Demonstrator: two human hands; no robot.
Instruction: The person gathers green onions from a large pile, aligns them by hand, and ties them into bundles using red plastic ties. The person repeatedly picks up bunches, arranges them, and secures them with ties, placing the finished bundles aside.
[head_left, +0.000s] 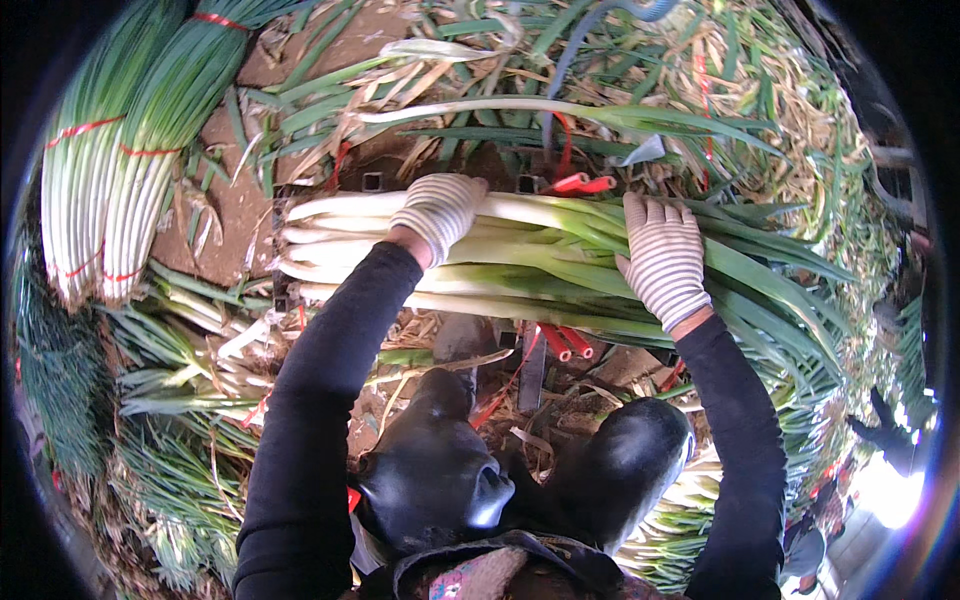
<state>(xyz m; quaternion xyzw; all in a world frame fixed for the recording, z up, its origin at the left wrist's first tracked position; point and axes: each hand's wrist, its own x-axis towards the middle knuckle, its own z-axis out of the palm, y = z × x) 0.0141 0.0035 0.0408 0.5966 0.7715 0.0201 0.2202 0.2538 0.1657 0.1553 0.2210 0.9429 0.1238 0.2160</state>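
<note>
A loose row of long green onions (517, 251) lies crosswise on a low metal frame (283, 289), white ends to the left, green leaves to the right. My left hand (442, 214), in a striped knit glove, lies over the white stalks with its fingers bent round the far side. Farther right, my right hand (664, 255), gloved alike, grasps the bundle where the leaves begin, its thumb apart from the fingers. Both palms face down, so the fingertips are partly hidden. Red tubes (585, 184) jut from the frame beyond the onions, and more red tubes (564, 342) on the near side.
Two tied onion bundles (112, 172) with red bands lie at the upper left. A single onion (480, 106) rests beyond the frame among leaf litter (442, 71). Loose onions (202, 352) cover the ground at left. My knees in shiny black covering (435, 465) are close below.
</note>
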